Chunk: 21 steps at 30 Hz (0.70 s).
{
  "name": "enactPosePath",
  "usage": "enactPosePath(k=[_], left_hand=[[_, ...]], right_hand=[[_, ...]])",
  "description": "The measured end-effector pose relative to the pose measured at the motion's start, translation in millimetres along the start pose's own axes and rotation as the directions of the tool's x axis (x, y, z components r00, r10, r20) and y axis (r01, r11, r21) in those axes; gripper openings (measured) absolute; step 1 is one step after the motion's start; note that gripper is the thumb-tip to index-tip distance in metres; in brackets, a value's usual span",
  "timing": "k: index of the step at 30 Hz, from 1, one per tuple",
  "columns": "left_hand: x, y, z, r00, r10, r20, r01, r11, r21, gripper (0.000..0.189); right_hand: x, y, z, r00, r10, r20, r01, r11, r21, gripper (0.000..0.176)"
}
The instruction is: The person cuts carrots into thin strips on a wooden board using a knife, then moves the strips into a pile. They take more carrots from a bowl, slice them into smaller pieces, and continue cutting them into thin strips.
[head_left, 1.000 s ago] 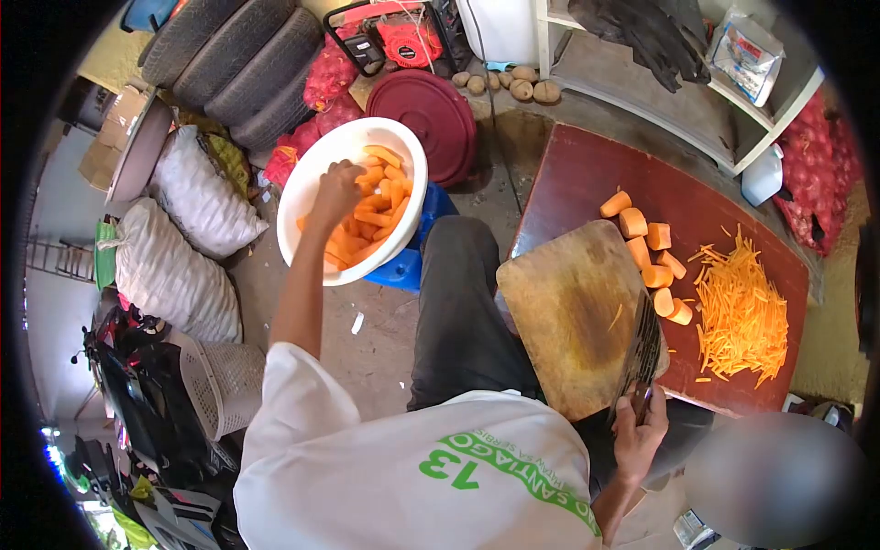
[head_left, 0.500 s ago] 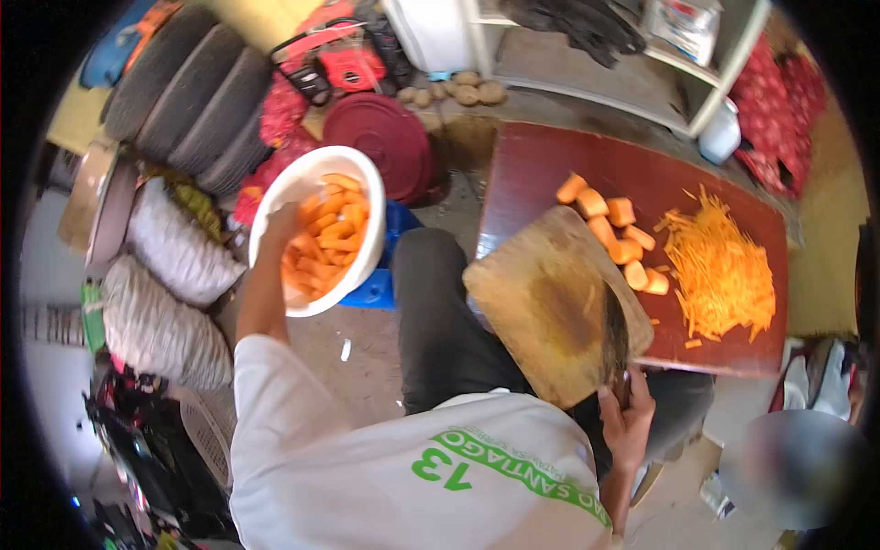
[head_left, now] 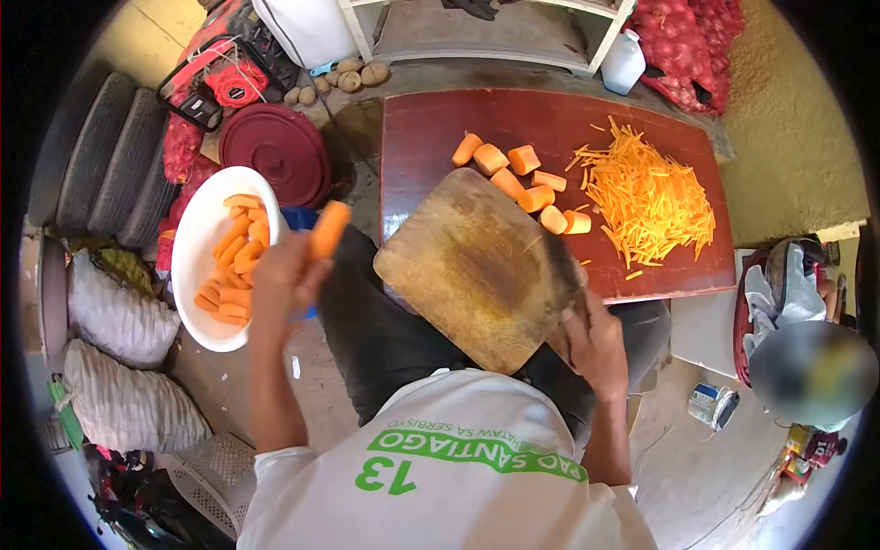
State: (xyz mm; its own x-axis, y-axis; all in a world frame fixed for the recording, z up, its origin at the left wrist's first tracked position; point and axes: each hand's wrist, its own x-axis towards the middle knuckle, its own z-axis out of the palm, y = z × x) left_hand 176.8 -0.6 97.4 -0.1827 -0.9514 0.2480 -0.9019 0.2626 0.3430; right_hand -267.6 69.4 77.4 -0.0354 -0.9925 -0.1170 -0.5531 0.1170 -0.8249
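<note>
My left hand [head_left: 289, 280] is closed on a peeled carrot [head_left: 329, 229], held up between the white tub and the cutting board. Several more carrots [head_left: 240, 247] lie in the white tub [head_left: 195, 307]. A worn wooden cutting board [head_left: 458, 257] rests across my lap and against the red table. My right hand [head_left: 596, 348] grips a knife [head_left: 564, 275] at the board's right edge; its dark blade lies along the board and its handle is mostly covered by my fingers.
On the red table [head_left: 426, 137] are several carrot chunks [head_left: 524, 159] and a heap of carrot strips [head_left: 646, 202]. A dark red lid [head_left: 275, 156], stacked tires [head_left: 110, 165] and filled sacks [head_left: 133, 394] stand at the left. A white shelf [head_left: 486, 41] is behind the table.
My left hand has come out of the tub, bringing a carrot right toward the board. My right hand stays on the knife. The view has shifted.
</note>
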Motion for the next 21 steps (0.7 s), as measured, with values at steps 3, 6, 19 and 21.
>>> enactPosePath(k=[3,6,19,21], left_hand=[[8,55,46,0.985,0.146,0.087,-0.136,0.984,-0.112,0.030],[12,93,86,0.961,0.239,0.138,-0.209,0.957,-0.203,0.034],[-11,121,156,0.966,0.231,-0.112,-0.257,0.874,-0.413,0.055],[-13,126,161,0.974,0.190,-0.126,-0.227,0.851,-0.473,0.054]], right_hand=[[1,11,-22,0.992,0.097,-0.087,-0.093,0.995,0.043,0.032],[-13,7,-30,0.994,0.106,-0.023,-0.103,0.991,0.086,0.033],[-36,-12,13,0.988,-0.113,0.106,0.103,0.990,0.094,0.044],[-32,-17,18,0.980,-0.165,0.113,0.160,0.986,0.057,0.044]])
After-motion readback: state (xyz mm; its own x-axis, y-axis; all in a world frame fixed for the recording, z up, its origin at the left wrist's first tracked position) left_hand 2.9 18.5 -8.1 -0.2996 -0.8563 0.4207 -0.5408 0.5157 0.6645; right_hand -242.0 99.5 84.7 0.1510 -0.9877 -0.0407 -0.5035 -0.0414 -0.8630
